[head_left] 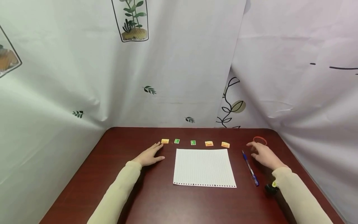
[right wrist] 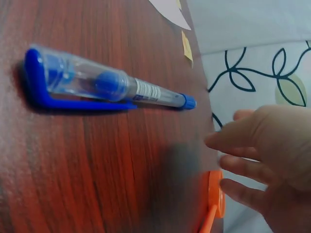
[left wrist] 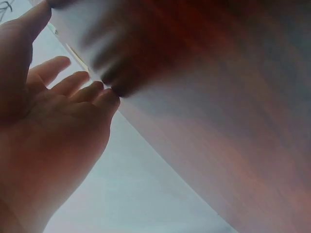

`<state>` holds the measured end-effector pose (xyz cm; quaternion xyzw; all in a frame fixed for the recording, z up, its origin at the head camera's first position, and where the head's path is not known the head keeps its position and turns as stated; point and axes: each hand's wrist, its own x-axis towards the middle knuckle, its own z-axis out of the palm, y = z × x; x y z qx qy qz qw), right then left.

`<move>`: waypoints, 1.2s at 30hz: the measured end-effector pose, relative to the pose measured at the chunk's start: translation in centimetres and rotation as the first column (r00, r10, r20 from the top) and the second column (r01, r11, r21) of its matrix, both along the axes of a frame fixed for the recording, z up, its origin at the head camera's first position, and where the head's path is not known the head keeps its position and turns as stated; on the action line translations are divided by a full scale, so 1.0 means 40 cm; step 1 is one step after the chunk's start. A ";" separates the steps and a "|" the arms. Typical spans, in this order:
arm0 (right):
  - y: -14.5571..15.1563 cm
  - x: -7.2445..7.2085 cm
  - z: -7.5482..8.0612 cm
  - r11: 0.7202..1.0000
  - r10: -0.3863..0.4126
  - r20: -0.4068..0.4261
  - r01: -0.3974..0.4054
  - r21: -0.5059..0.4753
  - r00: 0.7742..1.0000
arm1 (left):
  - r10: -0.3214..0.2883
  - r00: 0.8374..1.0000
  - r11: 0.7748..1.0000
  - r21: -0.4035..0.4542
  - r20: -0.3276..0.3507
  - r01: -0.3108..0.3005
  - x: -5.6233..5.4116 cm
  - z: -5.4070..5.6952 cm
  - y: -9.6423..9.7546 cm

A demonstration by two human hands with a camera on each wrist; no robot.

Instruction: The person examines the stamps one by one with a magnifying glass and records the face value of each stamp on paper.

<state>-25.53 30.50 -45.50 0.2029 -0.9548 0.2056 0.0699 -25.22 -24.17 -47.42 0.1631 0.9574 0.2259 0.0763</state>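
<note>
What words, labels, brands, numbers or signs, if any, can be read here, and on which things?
No text can be read.
Pen: barcode-like stripes; any print too small.
Orange cards and green cards: marks too small to read.
Paper: no writing visible.

No words or numbers legible. Pen (right wrist: 124, 87), right side of the scene: bears a white label (right wrist: 147, 91) printed with a row of dark parallel bars, barcode-like; any characters on it too small to read. Yellow slips (head_left: 208, 143) and green slips (head_left: 193, 142), far side of the scene: each carries a printed mark, too small to make out
</note>
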 end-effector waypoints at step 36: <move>-0.056 0.028 -0.011 0.984 0.146 0.063 -0.152 0.095 0.987 | -0.031 0.999 0.994 -0.102 -0.043 0.026 0.040 -0.011 0.016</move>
